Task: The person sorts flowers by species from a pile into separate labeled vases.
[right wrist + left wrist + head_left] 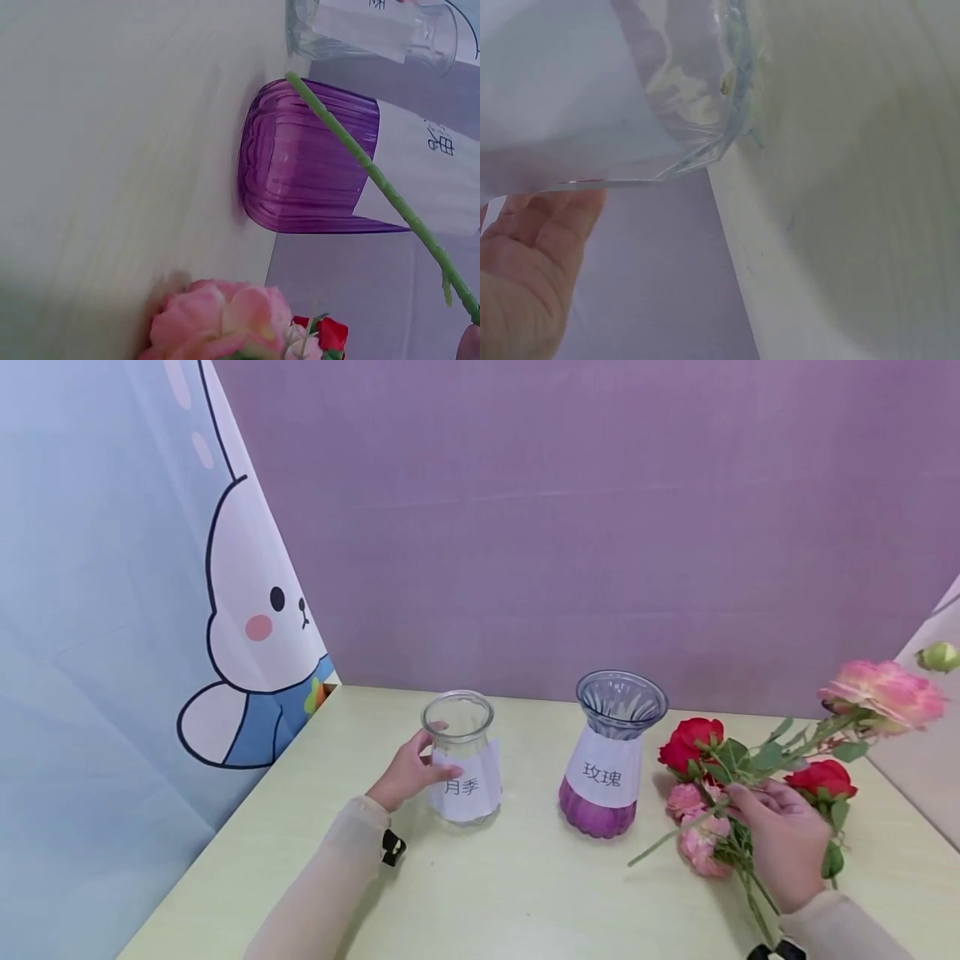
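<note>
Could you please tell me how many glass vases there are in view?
2: the clear glass vase gripped by the left hand, and the purple-bottomed glass vase standing to its right. None seems hidden.

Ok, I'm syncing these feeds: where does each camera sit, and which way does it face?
Head: on the head, facing forward and down over the table; left hand and right hand show.
Left wrist: worn there, facing the clear glass vase; part of the left hand shows.
Right wrist: worn there, facing the ribbed purple vase past the green stem; a fingertip shows.
Shared by head and right wrist: both vases.
</note>
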### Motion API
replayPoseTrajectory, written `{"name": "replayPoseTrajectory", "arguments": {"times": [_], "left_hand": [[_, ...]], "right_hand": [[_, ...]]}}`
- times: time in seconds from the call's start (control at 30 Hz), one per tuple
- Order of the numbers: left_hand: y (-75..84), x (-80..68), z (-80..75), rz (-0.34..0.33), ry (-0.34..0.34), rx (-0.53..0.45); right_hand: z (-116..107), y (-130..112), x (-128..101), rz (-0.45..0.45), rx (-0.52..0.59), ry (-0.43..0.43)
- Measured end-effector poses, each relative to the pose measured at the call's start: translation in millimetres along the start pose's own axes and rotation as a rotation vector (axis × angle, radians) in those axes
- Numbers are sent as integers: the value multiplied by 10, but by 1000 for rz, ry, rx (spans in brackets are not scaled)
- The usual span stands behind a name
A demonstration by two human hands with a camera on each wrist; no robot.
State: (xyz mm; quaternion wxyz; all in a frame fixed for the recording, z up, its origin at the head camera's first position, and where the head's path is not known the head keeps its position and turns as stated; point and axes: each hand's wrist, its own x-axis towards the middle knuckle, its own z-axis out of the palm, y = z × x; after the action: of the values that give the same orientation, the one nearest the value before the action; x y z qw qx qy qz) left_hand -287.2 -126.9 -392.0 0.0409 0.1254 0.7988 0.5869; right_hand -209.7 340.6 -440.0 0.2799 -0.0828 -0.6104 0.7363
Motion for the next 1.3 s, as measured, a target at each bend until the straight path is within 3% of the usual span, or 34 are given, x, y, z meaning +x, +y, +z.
{"name": "replayPoseTrajectory", "arguments": {"times": [0.27,0.47,0.57,0.7,0.87,0.93,1.1,1.17,1.3], "left_hand": [[61,-11,-27,-23,-32,-17],[34,3,-32,-32,-39,-37],[18,3,-31,-30,-40,-39],[5,-12,-27,-24,-38,-40],[5,-10,-32,-29,-31,-26],[12,-7,-36,-31,-35,-22],[52,-12,-50,-28,-35,-13],[63,-12,-54,-28,-32,0],[68,1,-47,-34,-39,3]], "right_hand": [[70,27,-12,11,-19,-15],[173,65,-59,-38,32,13],[413,-260,-278,13,-42,74],[653,-541,-489,75,-158,84],[548,77,-224,29,22,-21],[573,179,-190,0,89,-61],[958,-364,-508,-13,-48,-51],[1130,-615,-665,-5,-65,-29],[1306,-796,-796,-7,-26,-27]]}}
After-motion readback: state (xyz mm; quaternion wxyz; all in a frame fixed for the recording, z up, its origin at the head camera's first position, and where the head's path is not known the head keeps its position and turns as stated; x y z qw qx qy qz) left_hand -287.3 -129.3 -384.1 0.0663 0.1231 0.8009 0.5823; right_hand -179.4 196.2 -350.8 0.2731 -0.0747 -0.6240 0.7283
